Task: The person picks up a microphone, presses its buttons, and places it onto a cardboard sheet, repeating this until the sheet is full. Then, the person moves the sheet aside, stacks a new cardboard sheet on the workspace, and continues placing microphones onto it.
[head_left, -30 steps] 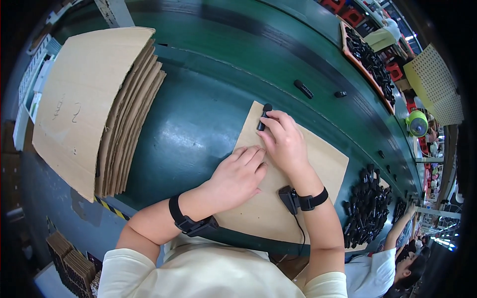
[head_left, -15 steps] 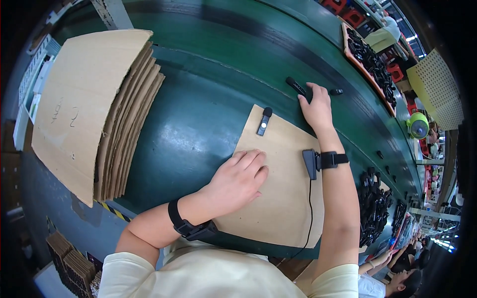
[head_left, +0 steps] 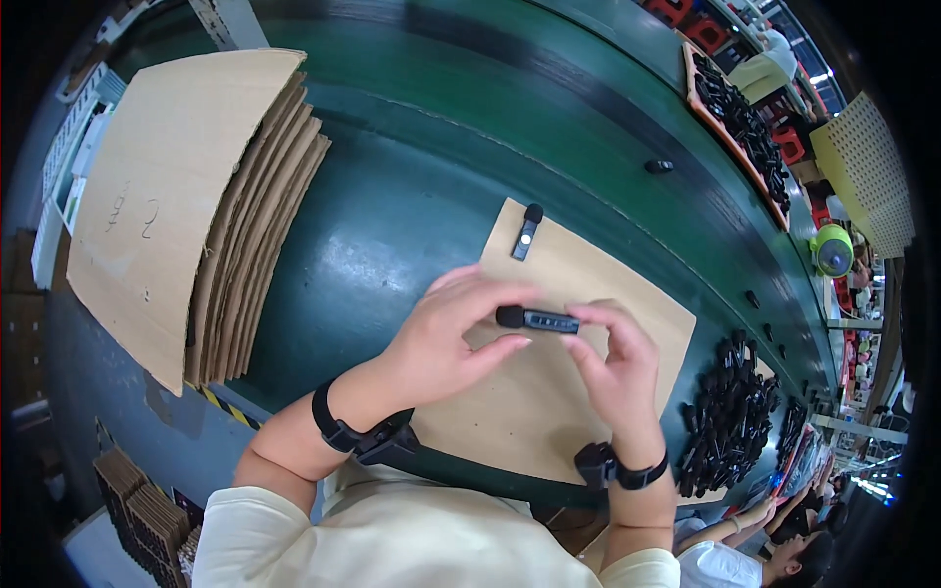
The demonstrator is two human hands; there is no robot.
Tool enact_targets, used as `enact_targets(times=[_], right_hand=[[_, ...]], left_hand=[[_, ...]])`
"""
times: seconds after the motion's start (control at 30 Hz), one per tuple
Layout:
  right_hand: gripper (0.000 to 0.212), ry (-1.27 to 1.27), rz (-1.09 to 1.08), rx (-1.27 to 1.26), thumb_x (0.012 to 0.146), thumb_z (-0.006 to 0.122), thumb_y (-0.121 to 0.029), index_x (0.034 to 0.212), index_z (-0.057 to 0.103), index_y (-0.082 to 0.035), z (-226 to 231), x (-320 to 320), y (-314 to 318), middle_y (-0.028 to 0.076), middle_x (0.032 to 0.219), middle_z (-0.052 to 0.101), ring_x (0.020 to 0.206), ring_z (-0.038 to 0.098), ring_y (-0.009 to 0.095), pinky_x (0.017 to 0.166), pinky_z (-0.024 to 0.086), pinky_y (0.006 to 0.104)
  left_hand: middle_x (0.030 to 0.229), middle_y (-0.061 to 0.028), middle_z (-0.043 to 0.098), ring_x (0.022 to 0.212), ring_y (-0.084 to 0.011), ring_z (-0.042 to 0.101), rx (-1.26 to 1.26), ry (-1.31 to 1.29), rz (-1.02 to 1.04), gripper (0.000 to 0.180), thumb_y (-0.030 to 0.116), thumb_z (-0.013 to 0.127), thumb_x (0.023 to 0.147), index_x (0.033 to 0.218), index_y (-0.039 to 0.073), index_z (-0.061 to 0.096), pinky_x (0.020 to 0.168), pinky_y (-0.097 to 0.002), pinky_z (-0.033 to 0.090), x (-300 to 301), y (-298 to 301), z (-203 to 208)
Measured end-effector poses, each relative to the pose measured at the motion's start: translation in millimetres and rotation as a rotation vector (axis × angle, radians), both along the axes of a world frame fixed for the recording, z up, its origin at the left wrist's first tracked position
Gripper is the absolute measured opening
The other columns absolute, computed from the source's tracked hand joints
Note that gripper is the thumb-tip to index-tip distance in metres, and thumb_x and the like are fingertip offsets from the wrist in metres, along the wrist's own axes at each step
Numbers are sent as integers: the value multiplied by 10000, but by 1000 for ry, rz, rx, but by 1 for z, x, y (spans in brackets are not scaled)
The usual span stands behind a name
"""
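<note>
A small black clip-on microphone (head_left: pixel 549 320) with a round foam tip is pinched at its plain end between the thumb and fingers of my right hand (head_left: pixel 624 367). It lies roughly level above a brown cardboard sheet (head_left: pixel 529 421). My left hand (head_left: pixel 446 328) is around the foam end, thumb below and fingers above, parted, with nothing plainly gripped. A second microphone (head_left: pixel 526 233) of the same kind rests on the sheet's far corner, foam tip pointing away from me. Both wrists carry black straps with small devices.
On the left stands a stack of cardboard sheets (head_left: pixel 157 216). A heap of black microphones (head_left: pixel 730 421) lies at the right. One black piece (head_left: pixel 659 167) sits on the green belt (head_left: pixel 441 59). Farther off are a filled tray (head_left: pixel 735 127), a green fan (head_left: pixel 833 250) and other people.
My right hand has picked up the microphone from the green surface and brought it toward me over the cardboard. My left hand has lifted off the sheet and opened beside its foam tip.
</note>
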State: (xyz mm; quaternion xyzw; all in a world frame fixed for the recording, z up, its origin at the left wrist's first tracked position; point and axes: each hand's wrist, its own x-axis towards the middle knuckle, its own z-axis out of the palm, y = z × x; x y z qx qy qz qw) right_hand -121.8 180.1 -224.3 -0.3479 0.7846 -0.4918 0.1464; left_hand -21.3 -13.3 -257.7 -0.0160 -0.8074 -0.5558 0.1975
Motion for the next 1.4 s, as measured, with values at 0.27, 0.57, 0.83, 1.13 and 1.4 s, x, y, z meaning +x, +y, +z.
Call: enact_targets(times=[0.27, 0.57, 0.83, 1.13, 1.4], right_hand=[[301, -22, -57, -146, 799, 737, 47, 1083, 641, 31, -3, 28, 8, 104, 1014, 639, 951, 590, 192, 877, 452, 293], [319, -78, -83, -154, 804, 736, 44, 1101, 620, 26, -3, 32, 3, 103, 1021, 626, 969, 580, 188, 888, 445, 293], [292, -1, -43, -212, 797, 715, 70, 1058, 596, 14, -7, 30, -1, 113, 1048, 610, 986, 581, 191, 911, 446, 296], [272, 218, -31, -2, 804, 683, 93, 1051, 605, 8, 3, 17, -7, 129, 1048, 673, 945, 635, 197, 833, 501, 292], [267, 524, -21, 159, 797, 682, 78, 1044, 609, 7, -18, -30, -19, 130, 1057, 669, 952, 653, 272, 812, 524, 333]], left_hand=[[880, -14, 676, 815, -188, 643, 21, 111, -74, 283, 71, 781, 746, 1010, 108, 683, 1076, -472, 374, 0, 3, -1], [877, -18, 661, 836, -196, 639, -27, 180, -73, 299, 59, 779, 730, 1005, 123, 682, 1080, -482, 370, 0, 1, -3], [972, -31, 624, 921, -230, 617, -74, 166, -42, 271, 76, 780, 713, 955, 112, 663, 1079, -493, 363, 0, 2, -2], [1117, -83, 592, 1056, -274, 566, -298, 33, -12, 317, 118, 801, 682, 967, 99, 665, 995, -451, 405, -2, 3, -11], [1168, -87, 581, 1100, -275, 535, -642, -82, -67, 362, 222, 815, 669, 975, 96, 671, 1005, -454, 397, -1, 3, -14]])
